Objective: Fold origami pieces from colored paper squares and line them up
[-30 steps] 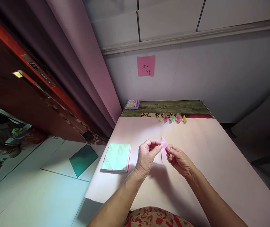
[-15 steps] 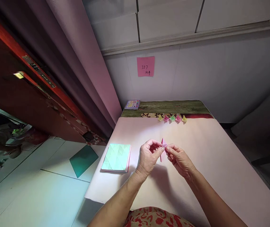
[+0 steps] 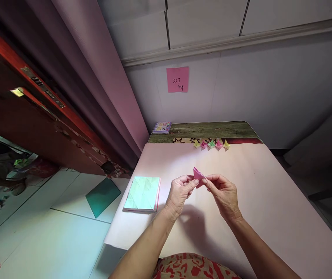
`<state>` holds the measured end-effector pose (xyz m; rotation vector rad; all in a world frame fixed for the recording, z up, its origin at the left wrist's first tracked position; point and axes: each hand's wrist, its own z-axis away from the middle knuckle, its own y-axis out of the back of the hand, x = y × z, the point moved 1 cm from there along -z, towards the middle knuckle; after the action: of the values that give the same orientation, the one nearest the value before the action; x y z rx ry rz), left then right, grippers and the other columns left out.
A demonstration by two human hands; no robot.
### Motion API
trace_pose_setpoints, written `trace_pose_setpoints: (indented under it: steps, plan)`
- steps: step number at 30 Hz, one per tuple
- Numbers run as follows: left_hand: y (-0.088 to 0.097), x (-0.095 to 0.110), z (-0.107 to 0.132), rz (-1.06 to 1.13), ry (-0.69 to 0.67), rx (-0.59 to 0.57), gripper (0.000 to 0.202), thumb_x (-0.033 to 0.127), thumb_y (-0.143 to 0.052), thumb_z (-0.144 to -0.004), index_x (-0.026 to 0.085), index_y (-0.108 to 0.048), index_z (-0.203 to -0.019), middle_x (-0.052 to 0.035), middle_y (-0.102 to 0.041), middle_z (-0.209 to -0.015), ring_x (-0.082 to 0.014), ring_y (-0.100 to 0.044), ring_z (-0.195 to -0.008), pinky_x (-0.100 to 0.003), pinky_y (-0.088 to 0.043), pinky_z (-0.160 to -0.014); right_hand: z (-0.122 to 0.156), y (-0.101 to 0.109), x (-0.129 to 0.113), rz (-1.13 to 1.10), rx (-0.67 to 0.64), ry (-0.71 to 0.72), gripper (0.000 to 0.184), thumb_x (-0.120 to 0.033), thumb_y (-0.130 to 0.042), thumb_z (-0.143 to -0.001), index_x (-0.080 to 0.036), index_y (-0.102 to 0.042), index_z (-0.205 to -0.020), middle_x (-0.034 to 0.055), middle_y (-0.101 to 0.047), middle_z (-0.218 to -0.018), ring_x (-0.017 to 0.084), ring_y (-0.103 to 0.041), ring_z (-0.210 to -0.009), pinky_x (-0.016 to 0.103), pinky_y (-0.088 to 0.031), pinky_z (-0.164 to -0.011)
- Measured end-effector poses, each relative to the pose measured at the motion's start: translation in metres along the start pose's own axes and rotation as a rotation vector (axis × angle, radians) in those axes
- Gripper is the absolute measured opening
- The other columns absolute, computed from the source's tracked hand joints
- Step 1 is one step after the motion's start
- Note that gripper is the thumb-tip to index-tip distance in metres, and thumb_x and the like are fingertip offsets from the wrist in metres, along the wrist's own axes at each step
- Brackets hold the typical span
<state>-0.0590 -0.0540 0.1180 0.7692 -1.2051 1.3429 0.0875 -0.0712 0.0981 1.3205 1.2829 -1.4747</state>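
A small folded pink paper point(image 3: 199, 174) is pinched between my two hands above the middle of the table, its pointed end upward. My left hand point(image 3: 180, 192) grips its lower left side with thumb and fingers. On the other side, my right hand point(image 3: 223, 193) pinches the lower right corner between thumb and forefinger. The fingers cover part of the paper's lower edge. Left of my left hand lies a stack of square paper point(image 3: 142, 193) with a light green creased sheet on top. Several small folded paper pieces point(image 3: 211, 144), yellow, pink and green, stand in a row at the cloth's far edge.
A pale pink cloth point(image 3: 259, 201) covers most of the table. At its back left corner sits a small printed pack point(image 3: 162, 127). A pink note point(image 3: 177, 80) is stuck on the wall. On the tiled floor to the left lies a green sheet point(image 3: 103, 197).
The pink paper has been turned and pressed flatter, from a form with spread points to a compact triangle. My right hand has shifted slightly, its fingers now behind the paper.
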Motion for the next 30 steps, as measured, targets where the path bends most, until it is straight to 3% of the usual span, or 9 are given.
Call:
trace_pose_setpoints:
  steps: [4,8,13,16,21,25,30]
  plan:
    - [0.006,0.0,0.001,0.176,0.107,-0.097,0.039,0.044,-0.08,-0.069,0.012,-0.069,-0.089,0.003,-0.053,-0.055,-0.0059,-0.039,-0.047,-0.021,-0.028,-0.048,0.004,0.001,-0.007,-0.012,-0.085,-0.035,0.025,-0.045,-0.08,-0.073,-0.022,-0.071,-0.08,0.0017,-0.065,-0.068,0.015,-0.055,-0.064,0.03,-0.046,-0.064]
    - [0.01,0.001,0.002,0.236,0.178,-0.184,0.037,0.041,-0.081,-0.069,0.013,-0.068,-0.088,0.001,-0.058,-0.059,-0.0063,-0.045,-0.048,-0.02,-0.032,-0.048,0.002,0.001,-0.012,-0.243,-0.202,-0.263,0.042,-0.062,-0.066,-0.08,-0.02,-0.07,-0.084,0.0028,-0.061,-0.068,0.014,-0.05,-0.059,0.028,-0.043,-0.057]
    - [0.013,0.007,0.005,0.159,0.178,-0.305,0.035,0.04,-0.079,-0.072,0.012,-0.07,-0.092,-0.0026,-0.063,-0.066,-0.0066,-0.05,-0.051,-0.02,-0.036,-0.049,-0.002,0.001,-0.012,-0.334,-0.338,-0.525,0.034,-0.049,-0.08,-0.072,-0.018,-0.066,-0.078,-0.0023,-0.053,-0.06,0.007,-0.036,-0.049,0.021,-0.031,-0.047]
    - [0.015,0.011,0.006,0.124,0.195,-0.343,0.033,0.038,-0.077,-0.076,0.012,-0.07,-0.094,-0.003,-0.063,-0.067,-0.0064,-0.051,-0.049,-0.02,-0.037,-0.049,-0.003,0.003,-0.012,-0.41,-0.3,-0.541,0.035,-0.05,-0.08,-0.071,-0.019,-0.065,-0.077,-0.0033,-0.052,-0.058,0.007,-0.036,-0.048,0.02,-0.029,-0.046]
    - [0.016,0.014,0.007,0.178,0.189,-0.333,0.032,0.039,-0.078,-0.075,0.013,-0.069,-0.091,-0.0022,-0.063,-0.066,-0.0065,-0.052,-0.046,-0.02,-0.035,-0.047,-0.005,0.003,-0.015,-0.511,-0.311,-0.56,0.056,-0.074,-0.058,-0.078,-0.019,-0.063,-0.073,-0.0006,-0.054,-0.055,0.009,-0.038,-0.045,0.024,-0.033,-0.047]
    - [0.013,0.015,0.009,0.154,0.224,-0.343,0.034,0.041,-0.08,-0.072,0.013,-0.068,-0.087,-0.0028,-0.064,-0.066,-0.0064,-0.051,-0.046,-0.02,-0.034,-0.046,-0.005,0.002,-0.019,-0.399,-0.388,-0.58,0.045,-0.057,-0.074,-0.075,-0.018,-0.054,-0.062,-0.0035,-0.048,-0.05,0.006,-0.03,-0.043,0.021,-0.025,-0.044]
    - [0.011,0.016,0.011,0.125,0.252,-0.347,0.032,0.039,-0.081,-0.071,0.013,-0.066,-0.083,-0.0012,-0.062,-0.06,-0.0056,-0.049,-0.045,-0.017,-0.032,-0.042,-0.005,0.008,-0.017,-0.317,-0.534,-0.571,0.038,-0.048,-0.079,-0.073,-0.016,-0.059,-0.071,-0.0055,-0.048,-0.049,0.003,-0.024,-0.041,0.019,-0.014,-0.043]
